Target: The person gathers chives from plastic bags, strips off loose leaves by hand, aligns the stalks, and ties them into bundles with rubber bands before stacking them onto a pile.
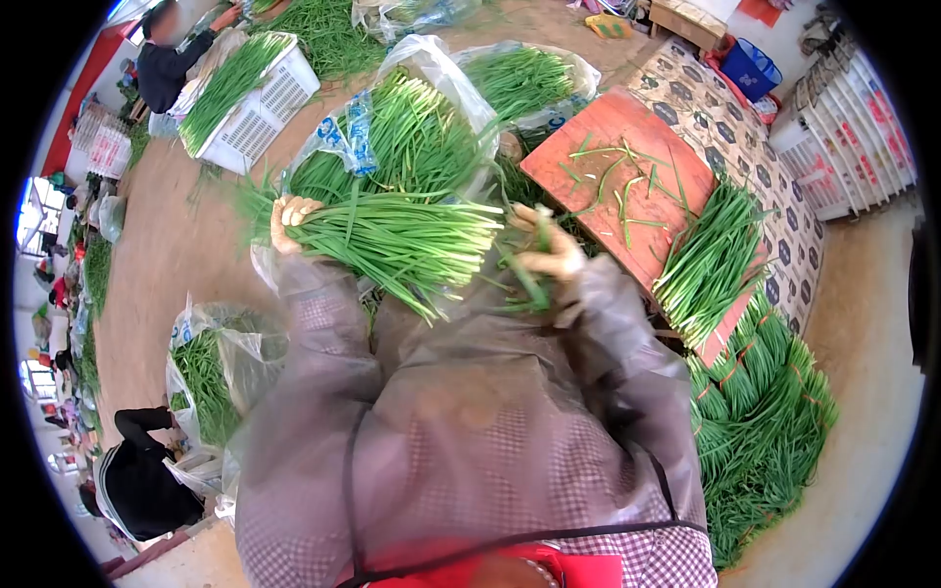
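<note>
My left hand (pixel 290 221) is closed around the leafy end of a thick bunch of garlic chives (pixel 407 235), whose pale stem ends point right. Just beyond those ends is my right hand (pixel 551 257), blurred by motion, with a few loose chive leaves (pixel 534 286) between and below its curled fingers. A red board (pixel 608 147) lies to the right, with scattered leaf scraps (pixel 625 186) on it. Another pile of chives (pixel 714 260) rests across the board's near right edge. Behind the held bunch, an open plastic bag (pixel 428 54) is full of chives.
Tied chive bundles (pixel 760 421) are heaped on the floor at my right. A white crate (pixel 265 113) loaded with chives stands at the far left, near a seated person (pixel 167 64). Another person (pixel 147 480) bends beside a bag at lower left. Stacked white crates (pixel 843 137) stand at right.
</note>
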`<state>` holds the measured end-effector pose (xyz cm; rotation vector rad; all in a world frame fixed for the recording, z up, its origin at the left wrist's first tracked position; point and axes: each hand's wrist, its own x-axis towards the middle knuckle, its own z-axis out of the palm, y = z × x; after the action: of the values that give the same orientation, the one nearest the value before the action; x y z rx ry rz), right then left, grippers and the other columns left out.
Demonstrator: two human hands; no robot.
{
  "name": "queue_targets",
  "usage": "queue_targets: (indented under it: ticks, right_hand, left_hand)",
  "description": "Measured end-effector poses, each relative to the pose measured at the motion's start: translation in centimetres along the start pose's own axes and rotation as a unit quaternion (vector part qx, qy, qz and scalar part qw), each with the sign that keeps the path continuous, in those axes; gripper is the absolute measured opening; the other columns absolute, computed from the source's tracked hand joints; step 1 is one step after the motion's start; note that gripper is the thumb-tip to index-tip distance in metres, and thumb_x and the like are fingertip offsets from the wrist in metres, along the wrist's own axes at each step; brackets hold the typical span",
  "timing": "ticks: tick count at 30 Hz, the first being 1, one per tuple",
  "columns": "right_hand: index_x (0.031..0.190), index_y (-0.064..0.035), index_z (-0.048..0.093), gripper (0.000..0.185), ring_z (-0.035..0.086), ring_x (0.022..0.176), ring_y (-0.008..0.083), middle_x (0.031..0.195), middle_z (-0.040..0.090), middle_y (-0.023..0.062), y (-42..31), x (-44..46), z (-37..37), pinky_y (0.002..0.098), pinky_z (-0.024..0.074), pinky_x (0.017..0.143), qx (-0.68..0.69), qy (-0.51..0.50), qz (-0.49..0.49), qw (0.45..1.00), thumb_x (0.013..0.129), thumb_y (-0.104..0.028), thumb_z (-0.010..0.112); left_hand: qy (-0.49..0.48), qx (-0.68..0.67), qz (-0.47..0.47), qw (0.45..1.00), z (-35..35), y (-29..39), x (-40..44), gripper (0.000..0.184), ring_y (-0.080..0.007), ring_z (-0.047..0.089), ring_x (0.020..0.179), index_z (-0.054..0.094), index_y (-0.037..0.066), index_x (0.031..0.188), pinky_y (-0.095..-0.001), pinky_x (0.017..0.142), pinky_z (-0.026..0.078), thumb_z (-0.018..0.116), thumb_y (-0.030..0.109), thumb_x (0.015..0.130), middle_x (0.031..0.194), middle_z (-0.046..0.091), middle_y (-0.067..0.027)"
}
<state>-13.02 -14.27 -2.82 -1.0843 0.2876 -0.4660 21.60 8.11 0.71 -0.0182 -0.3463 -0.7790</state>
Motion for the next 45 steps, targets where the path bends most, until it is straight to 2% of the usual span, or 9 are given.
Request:
queue_targets:
  ticks: [4,7,12,16,19,22,31,41,45]
  right_hand:
    - [0.113,-0.0132,0.060,0.038,0.058,0.088,0.0164,0.111,0.060,0.0070,3.9,1.8,4.1,0.0281,0.0491,0.069,0.049,-0.125,0.065,0.989,0.077,-0.003,0.070]
    - [0.103,-0.0121,0.061,0.019,0.057,0.071,0.0131,0.089,0.060,0.0015,7.8,1.2,2.8,0.0265,0.0475,0.058,0.475,-0.315,0.114,0.814,0.085,-0.009,0.065]
    - [0.095,-0.0062,0.063,0.018,0.029,0.038,0.0052,0.054,0.038,-0.0068,-1.8,-1.9,-1.0,0.0237,0.0181,0.033,0.137,-0.005,0.165,0.977,0.096,-0.018,0.050]
    - [0.108,-0.0059,0.065,0.024,0.048,0.059,0.0062,0.071,0.057,0.0007,-6.1,-0.1,2.0,0.0209,0.0368,0.052,-0.131,-0.053,0.116,0.983,0.091,-0.021,0.059]
    - [0.125,0.0022,0.053,0.064,0.054,0.113,0.0279,0.122,0.055,0.0210,-6.6,2.4,5.5,0.0356,0.0423,0.097,-0.241,-0.165,0.154,0.944,0.079,-0.038,0.072]
    - [0.120,0.0008,0.057,0.058,0.059,0.105,0.0261,0.118,0.058,0.0201,-1.8,4.5,8.5,0.0349,0.0462,0.091,-0.387,-0.186,-0.074,0.900,0.077,-0.034,0.075]
    - [0.083,-0.0027,0.063,0.014,0.055,0.073,0.0091,0.078,0.063,0.0021,-3.0,1.9,11.4,0.0242,0.0445,0.069,0.067,-0.041,0.101,0.992,0.089,-0.015,0.062]
    - [0.131,-0.0013,0.047,0.050,0.053,0.108,0.0188,0.113,0.059,0.0084,-3.5,0.7,12.3,0.0321,0.0377,0.099,0.145,-0.087,0.085,0.982,0.085,-0.011,0.063]
    - [0.116,-0.0024,0.059,0.035,0.058,0.090,0.0134,0.094,0.063,0.0038,-2.0,1.3,12.4,0.0280,0.0455,0.085,-0.062,-0.140,0.103,0.983,0.083,-0.008,0.068]
  left_hand:
    - [-0.080,-0.035,-0.057,0.995,2.1,-1.7,1.1,0.016,-0.0100,0.045,0.060,0.048,0.009,0.083,-0.0280,0.074,0.042,0.041,0.017,0.096,0.063,0.043,0.0059]
    - [-0.144,-0.027,-0.072,0.987,4.3,-1.1,1.2,0.010,-0.0077,0.046,0.059,0.046,0.009,0.088,-0.0269,0.073,0.042,0.044,0.017,0.094,0.062,0.043,0.0060]
    - [-0.174,0.006,-0.028,0.984,5.2,0.3,0.3,0.009,-0.0073,0.047,0.057,0.043,0.010,0.087,-0.0251,0.069,0.043,0.049,0.013,0.092,0.061,0.045,0.0057]
    - [-0.214,0.001,-0.052,0.975,6.0,-1.5,0.6,0.008,-0.0070,0.049,0.058,0.044,0.010,0.089,-0.0241,0.068,0.043,0.049,0.014,0.092,0.062,0.047,0.0053]
    - [-0.263,0.011,-0.083,0.961,6.5,-2.3,1.4,0.007,-0.0062,0.052,0.058,0.045,0.009,0.091,-0.0231,0.066,0.044,0.050,0.015,0.093,0.063,0.051,0.0051]
    - [-0.298,0.025,-0.120,0.947,7.4,-3.3,2.1,0.007,-0.0053,0.054,0.057,0.047,0.009,0.094,-0.0211,0.063,0.044,0.051,0.015,0.092,0.064,0.054,0.0056]
    - [-0.311,0.046,-0.131,0.940,8.6,-3.9,1.8,0.010,-0.0045,0.055,0.054,0.049,0.010,0.086,-0.0189,0.059,0.046,0.058,0.012,0.088,0.061,0.057,0.0057]
    - [-0.394,0.046,-0.135,0.908,8.0,-4.4,2.7,0.011,-0.0043,0.058,0.057,0.049,0.012,0.094,-0.0196,0.058,0.046,0.058,0.017,0.090,0.067,0.062,0.0066]
    - [-0.404,0.042,-0.156,0.900,7.5,-4.2,2.6,0.012,-0.0051,0.059,0.058,0.049,0.012,0.095,-0.0204,0.060,0.045,0.058,0.016,0.089,0.069,0.062,0.0065]
